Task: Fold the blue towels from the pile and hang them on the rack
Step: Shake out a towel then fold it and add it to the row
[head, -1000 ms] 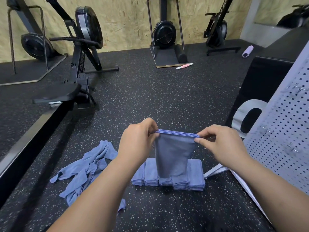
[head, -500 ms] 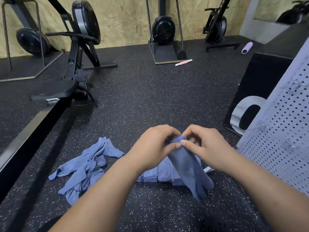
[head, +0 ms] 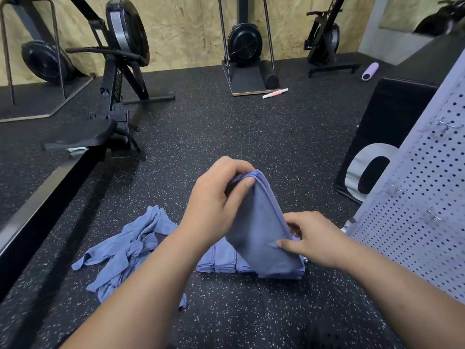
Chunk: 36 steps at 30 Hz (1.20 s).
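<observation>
Towel (head: 256,227) is hanging slantwise: left hand (head: 216,202) is pinching its top corner, right hand (head: 314,238) is pinching its lower edge, nearer the rack (head: 415,210) on the right.

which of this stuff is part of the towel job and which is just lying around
For the job: held towel, gripped by left hand and right hand; crumpled towel pile; folded towel stack; pegboard rack.

Just lying about: pink massage stick; purple foam roller; black foam roller; rowing machine.
</observation>
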{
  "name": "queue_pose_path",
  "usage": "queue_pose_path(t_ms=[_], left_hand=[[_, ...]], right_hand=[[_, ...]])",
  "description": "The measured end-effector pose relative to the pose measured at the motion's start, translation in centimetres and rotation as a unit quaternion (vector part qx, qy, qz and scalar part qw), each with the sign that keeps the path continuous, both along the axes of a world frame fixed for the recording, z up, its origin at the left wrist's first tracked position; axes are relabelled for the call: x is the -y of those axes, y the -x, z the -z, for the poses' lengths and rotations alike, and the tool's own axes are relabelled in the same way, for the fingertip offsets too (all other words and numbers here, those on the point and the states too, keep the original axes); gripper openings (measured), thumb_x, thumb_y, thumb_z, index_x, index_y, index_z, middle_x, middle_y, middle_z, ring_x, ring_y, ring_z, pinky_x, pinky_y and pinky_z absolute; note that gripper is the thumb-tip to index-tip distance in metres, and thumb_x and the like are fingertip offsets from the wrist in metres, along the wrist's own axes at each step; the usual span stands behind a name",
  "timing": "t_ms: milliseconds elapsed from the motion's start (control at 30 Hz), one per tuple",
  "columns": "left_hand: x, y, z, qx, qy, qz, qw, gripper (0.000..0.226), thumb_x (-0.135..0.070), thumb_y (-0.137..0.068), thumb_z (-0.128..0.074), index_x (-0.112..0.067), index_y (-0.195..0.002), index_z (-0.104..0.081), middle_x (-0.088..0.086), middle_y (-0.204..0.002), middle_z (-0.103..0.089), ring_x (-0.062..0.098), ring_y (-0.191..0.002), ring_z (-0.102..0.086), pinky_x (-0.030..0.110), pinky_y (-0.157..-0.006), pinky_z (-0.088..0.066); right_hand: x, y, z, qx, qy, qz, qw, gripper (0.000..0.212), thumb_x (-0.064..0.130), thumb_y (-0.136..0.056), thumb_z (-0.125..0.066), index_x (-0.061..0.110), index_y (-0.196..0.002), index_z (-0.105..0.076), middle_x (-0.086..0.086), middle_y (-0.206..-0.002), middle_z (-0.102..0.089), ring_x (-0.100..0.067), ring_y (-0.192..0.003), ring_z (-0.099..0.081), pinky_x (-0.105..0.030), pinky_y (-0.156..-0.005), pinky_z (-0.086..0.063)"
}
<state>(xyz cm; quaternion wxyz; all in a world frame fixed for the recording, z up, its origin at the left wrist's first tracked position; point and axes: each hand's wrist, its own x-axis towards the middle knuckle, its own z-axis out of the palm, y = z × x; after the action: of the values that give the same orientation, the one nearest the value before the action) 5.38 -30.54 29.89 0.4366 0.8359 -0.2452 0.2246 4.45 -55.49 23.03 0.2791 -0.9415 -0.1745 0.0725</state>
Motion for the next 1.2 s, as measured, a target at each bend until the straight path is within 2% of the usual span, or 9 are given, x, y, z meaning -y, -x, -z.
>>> queue_pose_path(t_ms=[67, 200, 467, 633, 733, 900, 967, 1100, 1200], left_hand=[[-0.5, -0.2, 0.0, -0.012, 0.031, -0.014, 0.999, 0.009, -0.016, -0.104, -0.066, -0.021, -0.111, -0.068, -0.012, -0.103, -0.069, 0.012, -0.102, -0.066, 0.027, -0.09, -0.05], [-1.6, -0.9, 0.3, -0.039, 0.065, -0.06, 0.995, 0.01, -0.021, -0.106, -0.064, -0.031, -0.11, -0.065, -0.021, -0.097, -0.069, 0.005, -0.097, -0.067, 0.02, -0.086, -0.047], [-2.7, -1.6, 1.3, -0.064, 0.082, -0.155, 0.982, 0.005, -0.029, -0.106, -0.062, -0.034, -0.107, -0.061, -0.014, -0.086, -0.066, 0.005, -0.081, -0.06, 0.014, -0.074, -0.041], [-3.7, -2.3, 1.7, -0.097, 0.113, -0.224, 0.963, 0.006, -0.036, -0.109, -0.053, -0.03, -0.11, -0.056, -0.014, -0.092, -0.068, -0.002, -0.087, -0.062, 0.013, -0.074, -0.041], [-4.4, -3.1, 2.0, -0.131, 0.191, -0.252, 0.94, 0.011, -0.031, -0.109, -0.055, -0.022, -0.11, -0.061, -0.015, -0.091, -0.062, -0.008, -0.077, -0.055, 0.023, -0.078, -0.04], [-5.3, -3.8, 2.7, -0.238, 0.304, -0.271, 0.882, 0.016, -0.037, -0.105, -0.061, -0.023, -0.101, -0.068, -0.01, -0.097, -0.066, 0.007, -0.084, -0.055, 0.03, -0.077, -0.043], [-5.2, -4.0, 3.1, -0.284, 0.308, -0.265, 0.868, 0.016, -0.035, -0.104, -0.063, -0.022, -0.095, -0.068, -0.008, -0.095, -0.065, 0.011, -0.084, -0.052, 0.031, -0.073, -0.04], [-4.5, -3.8, 3.7, -0.392, 0.313, -0.243, 0.83, 0.011, -0.031, -0.098, -0.072, -0.02, -0.097, -0.073, -0.003, -0.091, -0.067, 0.019, -0.084, -0.053, 0.033, -0.073, -0.041], [-4.6, -3.8, 3.5, -0.469, 0.361, -0.185, 0.785, 0.048, -0.024, -0.08, -0.089, -0.02, -0.124, -0.069, 0.003, -0.108, -0.073, 0.022, -0.088, -0.061, 0.033, -0.076, -0.047]], right_hand=[[0.3, -0.3, 0.1, -0.001, 0.034, 0.008, 0.999, 0.025, 0.051, -0.083, -0.081, 0.029, -0.084, -0.069, 0.017, -0.077, -0.067, -0.005, -0.07, -0.058, -0.026, -0.065, -0.045], [1.1, -0.6, -0.1, -0.003, 0.077, 0.038, 0.996, 0.051, 0.049, -0.08, -0.086, 0.017, -0.067, -0.048, 0.009, -0.059, -0.052, -0.009, -0.055, -0.041, -0.024, -0.053, -0.032], [2.9, -1.3, -1.7, -0.067, 0.024, 0.052, 0.996, 0.034, 0.042, -0.073, -0.095, 0.023, -0.073, -0.067, 0.019, -0.058, -0.061, 0.0, -0.052, -0.05, -0.017, -0.054, -0.04], [3.8, -0.9, -3.1, -0.188, -0.126, 0.023, 0.974, 0.025, 0.028, -0.085, -0.09, 0.016, -0.085, -0.068, 0.005, -0.072, -0.07, -0.009, -0.065, -0.056, -0.025, -0.067, -0.045], [4.4, -0.8, -3.5, -0.213, -0.235, 0.055, 0.947, 0.028, 0.038, -0.093, -0.081, 0.014, -0.089, -0.067, -0.006, -0.08, -0.065, -0.018, -0.076, -0.052, -0.036, -0.075, -0.035], [4.4, -1.7, -3.9, -0.195, -0.428, 0.197, 0.86, 0.033, 0.039, -0.1, -0.067, 0.011, -0.115, -0.073, -0.021, -0.105, -0.072, -0.021, -0.094, -0.064, -0.036, -0.085, -0.05], [4.1, -2.0, -3.6, -0.161, -0.424, 0.238, 0.859, 0.032, 0.043, -0.105, -0.062, 0.015, -0.118, -0.074, -0.021, -0.11, -0.074, -0.026, -0.095, -0.064, -0.043, -0.084, -0.048], [3.4, -2.1, -2.8, -0.029, -0.308, 0.325, 0.894, 0.028, 0.046, -0.107, -0.057, 0.021, -0.105, -0.068, -0.006, -0.104, -0.074, -0.021, -0.088, -0.066, -0.039, -0.075, -0.049], [3.9, -2.4, -2.7, -0.046, -0.356, 0.352, 0.864, 0.026, 0.044, -0.104, -0.065, 0.02, -0.11, -0.071, -0.007, -0.11, -0.076, -0.023, -0.094, -0.071, -0.043, -0.083, -0.055]])
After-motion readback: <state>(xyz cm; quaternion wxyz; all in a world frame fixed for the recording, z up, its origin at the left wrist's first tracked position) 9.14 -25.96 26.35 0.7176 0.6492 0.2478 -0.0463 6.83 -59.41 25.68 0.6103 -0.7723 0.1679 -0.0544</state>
